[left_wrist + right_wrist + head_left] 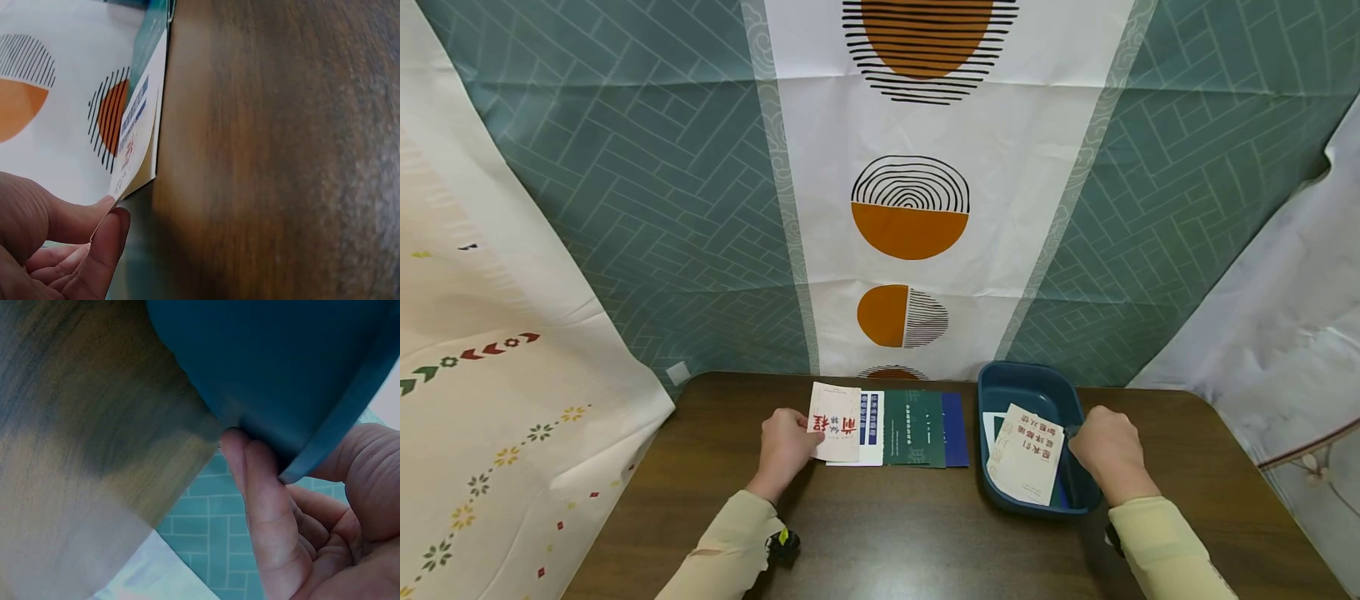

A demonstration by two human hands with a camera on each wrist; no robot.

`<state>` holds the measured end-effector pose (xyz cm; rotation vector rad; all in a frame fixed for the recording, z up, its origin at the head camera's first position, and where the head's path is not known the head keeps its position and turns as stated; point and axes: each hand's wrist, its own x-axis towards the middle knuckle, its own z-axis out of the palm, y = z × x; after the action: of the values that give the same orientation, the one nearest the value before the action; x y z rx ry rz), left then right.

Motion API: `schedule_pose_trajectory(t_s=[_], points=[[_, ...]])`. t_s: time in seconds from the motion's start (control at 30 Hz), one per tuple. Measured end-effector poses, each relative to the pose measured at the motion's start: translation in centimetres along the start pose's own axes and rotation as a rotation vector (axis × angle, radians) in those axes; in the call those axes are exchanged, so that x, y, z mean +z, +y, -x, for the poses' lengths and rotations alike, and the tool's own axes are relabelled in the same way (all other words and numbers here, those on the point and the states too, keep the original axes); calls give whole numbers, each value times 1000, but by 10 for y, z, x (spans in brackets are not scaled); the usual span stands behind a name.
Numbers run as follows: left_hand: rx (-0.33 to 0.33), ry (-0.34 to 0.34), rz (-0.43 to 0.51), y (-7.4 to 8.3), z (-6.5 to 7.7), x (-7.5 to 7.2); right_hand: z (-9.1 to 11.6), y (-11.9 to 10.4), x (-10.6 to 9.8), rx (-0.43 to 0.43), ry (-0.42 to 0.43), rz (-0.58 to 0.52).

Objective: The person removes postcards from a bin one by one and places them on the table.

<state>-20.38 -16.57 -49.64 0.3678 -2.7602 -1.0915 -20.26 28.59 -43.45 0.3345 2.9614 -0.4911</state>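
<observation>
My left hand (787, 446) pinches the edge of a small cream booklet (842, 404) with red lettering, thumb on top and fingers beneath in the left wrist view. That booklet overlaps a row of fanned ones: a white one with blue print (874, 448), a dark green one (913, 417) and a deep blue one (955, 429). My right hand (1108, 450) grips the right rim of a dark blue plastic bin (1026, 375), thumb inside and fingers outside. Inside the bin lies another cream booklet (1026, 454) with red print, over white and green ones mostly hidden.
Everything stands on a dark wooden table (910, 533). A patterned cloth (910, 125) hangs right behind its back edge. Pale cloths hang at the left (512, 375) and right (1262, 350) sides.
</observation>
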Motion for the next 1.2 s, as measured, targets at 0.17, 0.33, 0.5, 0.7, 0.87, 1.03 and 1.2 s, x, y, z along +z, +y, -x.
schedule_pose_trajectory(t_s=[0.17,0.33,0.5,0.7,0.87,1.03,1.2], points=[[8,3,-30,-1,0,3,0,1,0,0,6,4],[6,-3,-52,0,0,4,1,0,0,1,3,2],[7,11,-66,1,0,4,2,-1,-1,-4,4,2],[11,28,-77,0,1,3,2,-2,-2,-4,5,0],[21,31,-93,-3,0,4,1,-1,-1,-3,4,4],[16,22,-111,-2,1,4,0,0,0,0,5,4],[3,31,-170,4,3,2,0,0,0,-1,11,8]])
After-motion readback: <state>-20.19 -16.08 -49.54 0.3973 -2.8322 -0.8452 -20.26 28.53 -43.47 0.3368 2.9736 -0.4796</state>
